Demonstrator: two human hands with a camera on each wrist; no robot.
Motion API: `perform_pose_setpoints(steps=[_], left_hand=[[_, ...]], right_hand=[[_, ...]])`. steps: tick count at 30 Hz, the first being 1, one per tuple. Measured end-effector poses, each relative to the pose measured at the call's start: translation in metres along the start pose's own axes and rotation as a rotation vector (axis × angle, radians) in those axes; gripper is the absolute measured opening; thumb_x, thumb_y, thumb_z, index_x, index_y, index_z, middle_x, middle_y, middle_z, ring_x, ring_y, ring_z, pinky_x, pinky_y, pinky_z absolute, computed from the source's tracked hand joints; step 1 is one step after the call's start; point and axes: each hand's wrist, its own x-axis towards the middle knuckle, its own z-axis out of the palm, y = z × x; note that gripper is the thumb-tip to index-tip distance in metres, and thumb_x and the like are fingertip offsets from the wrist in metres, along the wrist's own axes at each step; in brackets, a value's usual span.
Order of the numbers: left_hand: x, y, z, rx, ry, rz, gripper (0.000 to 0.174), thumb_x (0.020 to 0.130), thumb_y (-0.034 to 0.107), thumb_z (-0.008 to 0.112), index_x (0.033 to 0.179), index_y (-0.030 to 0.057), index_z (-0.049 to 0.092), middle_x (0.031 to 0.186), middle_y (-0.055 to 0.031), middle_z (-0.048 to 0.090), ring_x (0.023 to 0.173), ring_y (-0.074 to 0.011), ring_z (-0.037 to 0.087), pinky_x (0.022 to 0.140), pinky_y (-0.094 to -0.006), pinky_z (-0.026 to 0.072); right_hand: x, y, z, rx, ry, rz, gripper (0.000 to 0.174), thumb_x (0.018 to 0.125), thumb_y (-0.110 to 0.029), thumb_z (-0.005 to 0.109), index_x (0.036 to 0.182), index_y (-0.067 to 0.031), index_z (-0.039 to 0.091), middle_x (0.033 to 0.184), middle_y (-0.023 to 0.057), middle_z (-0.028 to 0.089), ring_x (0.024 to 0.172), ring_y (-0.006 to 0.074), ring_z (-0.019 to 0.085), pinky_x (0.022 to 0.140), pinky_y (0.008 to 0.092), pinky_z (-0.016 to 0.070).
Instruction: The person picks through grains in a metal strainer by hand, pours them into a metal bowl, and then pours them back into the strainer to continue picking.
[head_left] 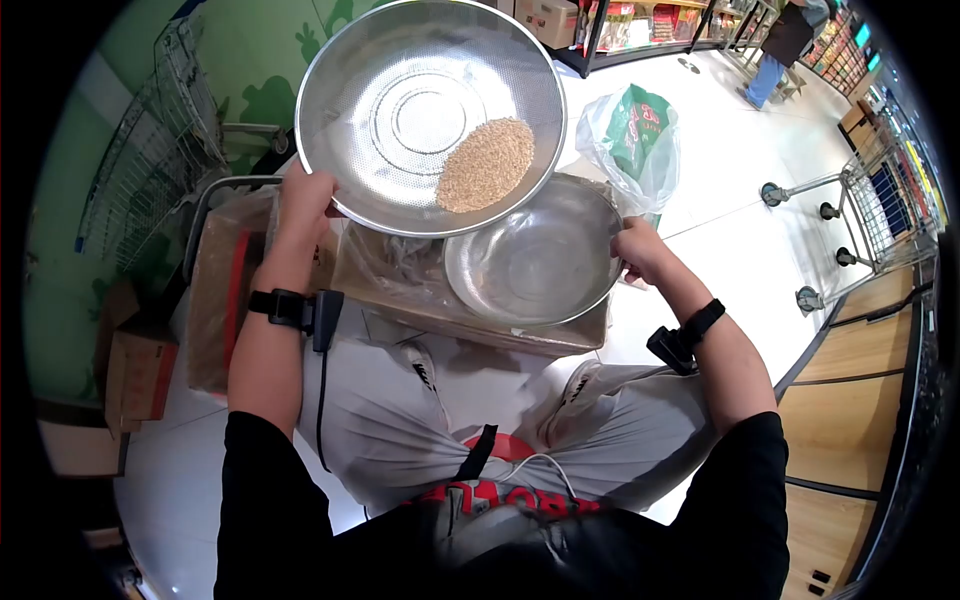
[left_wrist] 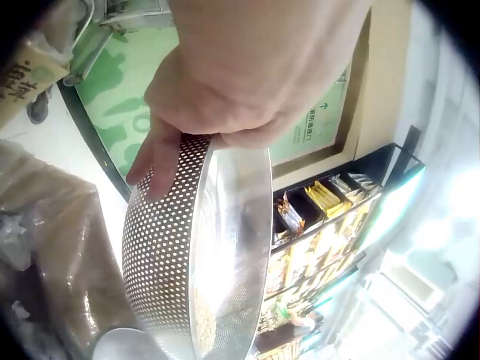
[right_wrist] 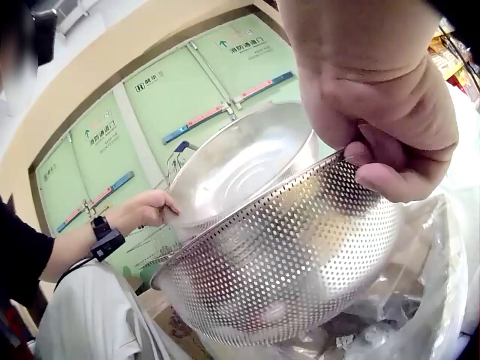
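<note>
My left hand [head_left: 308, 200] grips the near left rim of a large metal sieve [head_left: 380, 80], its fingers on the perforated outer wall in the left wrist view. A heap of tan grain [head_left: 487, 165] lies to one side inside that sieve. My right hand [head_left: 640, 250] pinches the right rim of a smaller perforated metal colander [right_wrist: 292, 262], with thumb and fingers at its edge. The inside of this colander [head_left: 535, 260] looks bare. In the head view the sieve overlaps the colander's far left part. Below both stands a cardboard box [head_left: 530, 340] lined with clear plastic.
Another plastic-lined carton [head_left: 215, 330] stands at the left, beside smaller boxes [head_left: 140, 370]. A clear plastic bag with green print [head_left: 640, 140] sits on the floor beyond the colander. Shopping carts [head_left: 880, 210] stand on both sides. A person [head_left: 775, 60] is far off at upper right.
</note>
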Motion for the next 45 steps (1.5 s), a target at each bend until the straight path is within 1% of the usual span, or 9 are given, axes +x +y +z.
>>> perform_pose_setpoints(steps=[3, 6, 11, 15, 17, 21, 23, 29, 45], left_hand=[[-0.003, 0.008, -0.001, 0.026, 0.031, 0.000, 0.054, 0.069, -0.010, 0.045, 0.121, -0.0031, 0.057, 0.100, -0.0145, 0.064, 0.077, -0.0270, 0.067, 0.054, -0.0381, 0.0565], [-0.001, 0.008, -0.002, 0.019, 0.055, 0.083, 0.052, 0.071, -0.014, 0.045, 0.122, -0.0062, 0.055, 0.104, -0.0133, 0.065, 0.088, -0.0226, 0.064, 0.074, -0.0328, 0.0527], [-0.008, 0.001, 0.004, 0.156, 0.000, 0.423, 0.045, 0.075, -0.010, 0.049, 0.120, -0.0069, 0.057, 0.108, -0.0135, 0.066, 0.092, -0.0225, 0.065, 0.080, -0.0307, 0.0515], [-0.024, 0.003, 0.021, 0.166, -0.009, 0.405, 0.039, 0.078, -0.007, 0.052, 0.115, -0.0067, 0.060, 0.104, -0.0124, 0.068, 0.091, -0.0213, 0.065, 0.079, -0.0303, 0.0511], [-0.023, 0.004, 0.025, 0.237, 0.045, 0.209, 0.045, 0.074, -0.005, 0.050, 0.118, -0.0051, 0.061, 0.102, -0.0135, 0.070, 0.091, -0.0206, 0.066, 0.082, -0.0295, 0.0493], [0.003, -0.013, 0.005, 0.119, 0.040, 0.138, 0.040, 0.075, -0.005, 0.054, 0.115, -0.0056, 0.062, 0.096, -0.0109, 0.071, 0.085, -0.0188, 0.067, 0.077, -0.0284, 0.0497], [0.005, -0.014, 0.003, 0.207, 0.075, 0.380, 0.027, 0.083, -0.004, 0.054, 0.109, -0.0069, 0.063, 0.098, -0.0098, 0.069, 0.081, -0.0139, 0.064, 0.074, -0.0273, 0.0497], [-0.026, 0.015, 0.029, 0.121, 0.103, 0.619, 0.028, 0.086, -0.001, 0.056, 0.113, -0.0061, 0.061, 0.095, -0.0103, 0.071, 0.082, -0.0146, 0.065, 0.076, -0.0271, 0.0491], [-0.025, 0.023, 0.035, 0.356, 0.190, 0.600, 0.019, 0.084, -0.003, 0.061, 0.102, -0.0043, 0.066, 0.085, -0.0116, 0.071, 0.076, -0.0172, 0.065, 0.075, -0.0283, 0.0488]], right_hand=[[0.007, 0.004, 0.006, 0.009, -0.045, 0.027, 0.028, 0.073, 0.001, 0.053, 0.100, 0.0062, 0.054, 0.075, 0.0158, 0.056, 0.054, 0.0234, 0.057, 0.040, 0.0386, 0.0490], [0.011, 0.008, 0.011, 0.013, -0.070, 0.010, 0.029, 0.073, 0.001, 0.053, 0.102, 0.0065, 0.054, 0.073, 0.0151, 0.055, 0.053, 0.0239, 0.057, 0.038, 0.0388, 0.0483], [0.008, -0.001, 0.016, 0.049, -0.085, -0.010, 0.027, 0.074, 0.003, 0.052, 0.101, 0.0073, 0.052, 0.069, 0.0148, 0.053, 0.047, 0.0243, 0.055, 0.036, 0.0389, 0.0468], [0.016, 0.003, 0.016, 0.114, -0.109, 0.008, 0.027, 0.075, 0.003, 0.052, 0.102, 0.0069, 0.050, 0.067, 0.0137, 0.052, 0.045, 0.0234, 0.053, 0.035, 0.0388, 0.0459], [0.017, 0.003, 0.017, 0.121, -0.096, 0.045, 0.029, 0.077, 0.002, 0.051, 0.106, -0.0004, 0.052, 0.072, 0.0104, 0.051, 0.045, 0.0183, 0.049, 0.035, 0.0332, 0.0436], [0.008, 0.002, 0.016, 0.147, -0.069, 0.036, 0.027, 0.076, 0.004, 0.051, 0.102, 0.0062, 0.050, 0.067, 0.0123, 0.050, 0.042, 0.0215, 0.050, 0.034, 0.0379, 0.0441], [0.007, 0.000, 0.016, 0.101, -0.078, 0.051, 0.027, 0.075, 0.005, 0.051, 0.102, 0.0060, 0.050, 0.068, 0.0125, 0.050, 0.043, 0.0215, 0.051, 0.034, 0.0375, 0.0442], [0.011, 0.001, 0.021, 0.131, -0.085, -0.003, 0.032, 0.077, 0.002, 0.051, 0.109, 0.0042, 0.052, 0.072, 0.0124, 0.052, 0.044, 0.0218, 0.051, 0.033, 0.0366, 0.0454], [0.008, 0.003, 0.024, 0.226, -0.153, 0.045, 0.035, 0.078, 0.002, 0.048, 0.112, -0.0003, 0.056, 0.068, 0.0083, 0.050, 0.045, 0.0174, 0.049, 0.035, 0.0347, 0.0466]])
